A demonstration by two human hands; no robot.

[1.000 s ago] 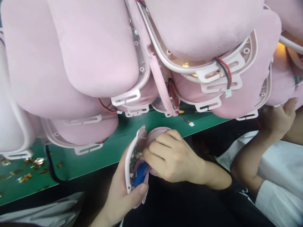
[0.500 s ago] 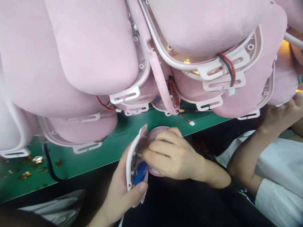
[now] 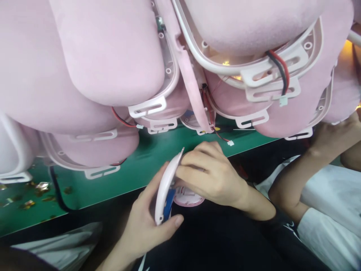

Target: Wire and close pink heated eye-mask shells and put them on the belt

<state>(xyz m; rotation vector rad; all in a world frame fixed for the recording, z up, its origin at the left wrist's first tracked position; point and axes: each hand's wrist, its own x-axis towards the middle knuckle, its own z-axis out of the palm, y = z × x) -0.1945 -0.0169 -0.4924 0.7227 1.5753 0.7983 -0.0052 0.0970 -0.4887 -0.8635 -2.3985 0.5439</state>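
My left hand (image 3: 146, 214) grips a curved white plastic shell (image 3: 166, 184), thumb along its lower edge and fingers behind it. The shell stands on edge. A blue block (image 3: 169, 203), perhaps a battery, shows inside it. My right hand (image 3: 210, 173) is closed at the shell's open side, its fingers bent inward. Whatever lies between those fingertips is hidden by the hand and the shell. Just below the right hand is a round pink-rimmed part (image 3: 188, 198) with a pale inside, partly covered by the hand.
Soft pink padded casings (image 3: 113, 56) with white slotted tabs are piled over the green table (image 3: 118, 188). Red and black wires with a white connector (image 3: 283, 100) hang from one. Gold foil scraps (image 3: 42, 186) lie at left. Another person's arm (image 3: 307, 169) is at right.
The white shell has turned so its outer face shows more and its circuit board is hidden. My right hand has moved slightly right and up, uncovering the lower part of the pink-rimmed piece.
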